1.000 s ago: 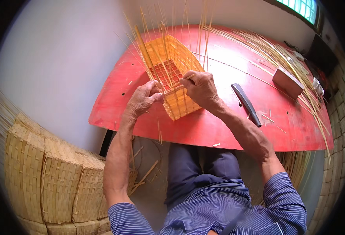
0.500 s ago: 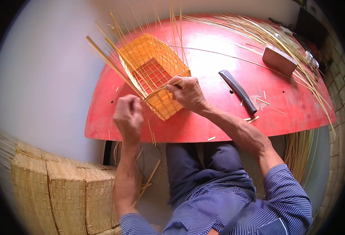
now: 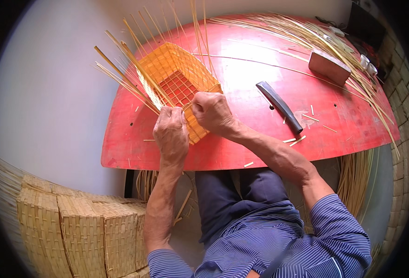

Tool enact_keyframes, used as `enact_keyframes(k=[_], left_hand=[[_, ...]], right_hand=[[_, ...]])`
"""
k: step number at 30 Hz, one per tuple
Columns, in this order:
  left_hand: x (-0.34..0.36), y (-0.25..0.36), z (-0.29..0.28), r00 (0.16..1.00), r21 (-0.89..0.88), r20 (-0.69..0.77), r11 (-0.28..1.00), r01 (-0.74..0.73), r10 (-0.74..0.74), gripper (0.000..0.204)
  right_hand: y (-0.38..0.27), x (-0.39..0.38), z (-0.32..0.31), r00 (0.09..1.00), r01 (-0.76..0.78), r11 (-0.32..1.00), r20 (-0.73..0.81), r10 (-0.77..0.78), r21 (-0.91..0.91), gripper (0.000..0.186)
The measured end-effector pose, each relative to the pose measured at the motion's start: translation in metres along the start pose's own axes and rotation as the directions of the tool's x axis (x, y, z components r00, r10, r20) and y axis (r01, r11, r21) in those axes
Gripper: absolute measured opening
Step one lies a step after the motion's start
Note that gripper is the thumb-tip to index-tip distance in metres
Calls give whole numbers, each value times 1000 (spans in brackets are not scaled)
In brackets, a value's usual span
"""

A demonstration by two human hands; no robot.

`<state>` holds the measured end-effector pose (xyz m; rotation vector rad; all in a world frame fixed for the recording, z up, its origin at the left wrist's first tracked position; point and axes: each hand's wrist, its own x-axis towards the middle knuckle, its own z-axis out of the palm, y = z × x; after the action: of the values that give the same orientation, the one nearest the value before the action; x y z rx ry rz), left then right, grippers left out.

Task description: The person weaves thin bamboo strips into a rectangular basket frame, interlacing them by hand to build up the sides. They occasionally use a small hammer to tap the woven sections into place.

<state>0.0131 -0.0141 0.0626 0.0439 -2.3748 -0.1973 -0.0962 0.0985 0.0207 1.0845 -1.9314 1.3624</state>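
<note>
A woven yellow bamboo basket (image 3: 186, 56) stands tilted on the red table, with an open grid of strips for its bottom. Long loose strips (image 3: 135, 61) stick up from its left and far rims. At the near left corner of the rim, my left hand (image 3: 172, 131) is closed, its fingers pinched on the edge. Just right of it, my right hand (image 3: 212, 112) is curled over the near rim, gripping it. The fingertips of both hands are largely hidden, so any single strip between them cannot be made out.
On the red table (image 3: 255, 129) lie a dark-handled knife (image 3: 283, 110), a brown block (image 3: 329, 67) and short strip scraps. Long bamboo strips (image 3: 306, 37) run along the far right edge. Stacked woven baskets (image 3: 81, 231) stand at lower left; more strips (image 3: 355, 180) hang below the table's right side.
My left hand has moved up and to the right, from beside the basket onto its near left rim corner. My right hand stays at the near rim, shifted slightly left with the basket.
</note>
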Motion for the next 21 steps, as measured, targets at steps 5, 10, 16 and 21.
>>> enact_keyframes(k=[5, 10, 16, 21], left_hand=[[2, -2, 3, 1000, 28, 11, 1000, -12, 12, 8], [1, -6, -4, 999, -91, 41, 996, -20, 23, 12], [2, -14, -12, 996, -265, 68, 964, -33, 53, 10], [4, -11, -16, 994, -225, 101, 974, -17, 41, 9]], right_hand=[[-16, 1, 15, 985, 82, 938, 171, -25, -336, 8], [-1, -3, -7, 980, -114, 987, 174, 93, 113, 8], [20, -19, -9, 687, -664, -280, 713, 138, 693, 17], [32, -19, -7, 662, -709, -181, 731, 163, 682, 18]])
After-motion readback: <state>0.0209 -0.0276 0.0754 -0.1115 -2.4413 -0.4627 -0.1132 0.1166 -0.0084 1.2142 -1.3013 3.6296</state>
